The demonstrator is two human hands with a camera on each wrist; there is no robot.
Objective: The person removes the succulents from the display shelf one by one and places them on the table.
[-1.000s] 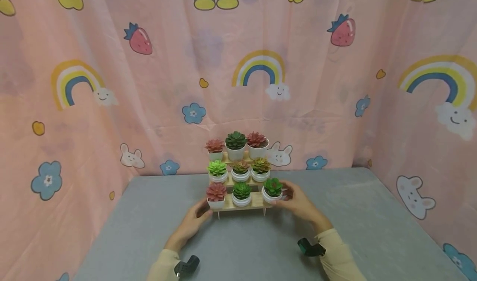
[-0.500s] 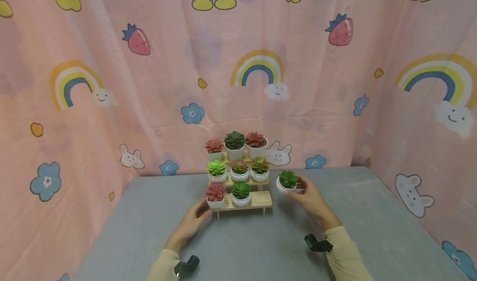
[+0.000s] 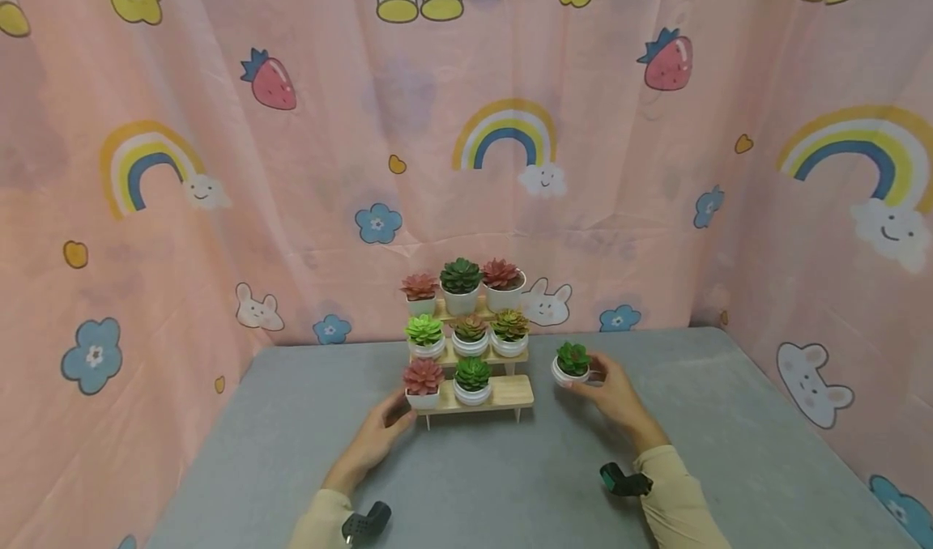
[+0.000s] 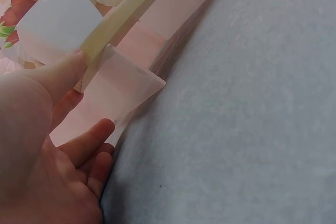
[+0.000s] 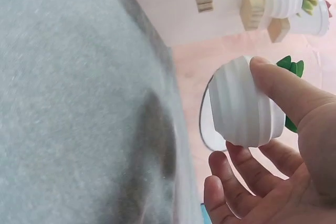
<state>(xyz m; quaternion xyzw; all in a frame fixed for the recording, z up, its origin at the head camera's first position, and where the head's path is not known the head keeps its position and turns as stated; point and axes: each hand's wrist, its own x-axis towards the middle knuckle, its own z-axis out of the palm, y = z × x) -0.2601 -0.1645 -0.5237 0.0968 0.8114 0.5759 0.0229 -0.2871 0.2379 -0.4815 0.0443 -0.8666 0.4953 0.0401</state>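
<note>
My right hand point(image 3: 615, 395) grips a small green potted succulent point(image 3: 573, 360) just right of a three-tier plant stand point(image 3: 513, 390). In the right wrist view its ribbed white pot point(image 5: 241, 103) sits between thumb and fingers, above the grey table, with a shadow below. My left hand point(image 3: 373, 436) is at the left end of the stand's lowest wooden shelf. There, the left wrist view has the thumb and index finger pinching the shelf end point(image 4: 107, 32), the other fingers point(image 4: 92, 140) loosely bent beside a clear support. A reddish succulent point(image 3: 423, 379) and a green one point(image 3: 472, 376) stand on that shelf.
On the middle tier stand a bright green succulent point(image 3: 425, 333) and two brownish ones. The top tier bears a dark green succulent point(image 3: 461, 280) between two reddish ones. A pink patterned curtain point(image 3: 328, 168) hangs behind the grey table point(image 3: 466, 484).
My right hand has lifted the green succulent off the right end of the lowest shelf and carried it to the right. The left hand has stayed at the stand.
</note>
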